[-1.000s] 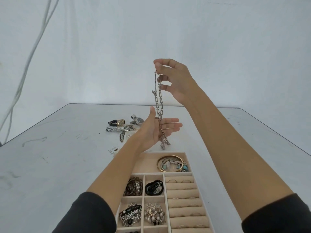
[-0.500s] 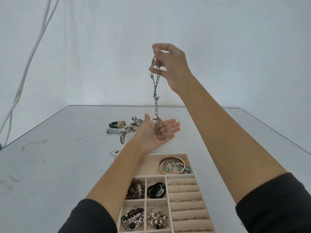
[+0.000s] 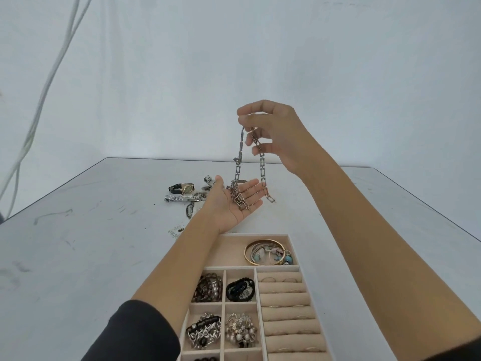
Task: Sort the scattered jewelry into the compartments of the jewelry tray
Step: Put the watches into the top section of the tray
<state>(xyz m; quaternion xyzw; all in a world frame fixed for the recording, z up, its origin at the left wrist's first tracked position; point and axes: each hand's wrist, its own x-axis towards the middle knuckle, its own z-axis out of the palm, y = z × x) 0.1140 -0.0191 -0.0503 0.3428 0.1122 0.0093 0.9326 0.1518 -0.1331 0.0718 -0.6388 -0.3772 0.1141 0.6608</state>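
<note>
My right hand (image 3: 273, 134) is raised above the table and pinches a silver link chain (image 3: 261, 162) near its top. Two strands hang down from it. One strand piles up in the flat, upturned palm of my left hand (image 3: 231, 201); the other ends free just right of that hand. The beige jewelry tray (image 3: 231, 246) lies below my arms. Its wide top compartment holds bangles (image 3: 268, 252), the small squares hold dark bracelets and bead pieces, and the right side has ring rolls.
Loose watches and jewelry (image 3: 182, 192) lie on the white table (image 3: 78, 256) beyond my left hand, with a small piece (image 3: 175, 231) nearer the tray. White cables (image 3: 39, 100) hang at the left against the backdrop.
My right hand came down and moved right, so more chain gathered in my left palm. The hanging chain now splits into two strands, one swinging free on the right.
</note>
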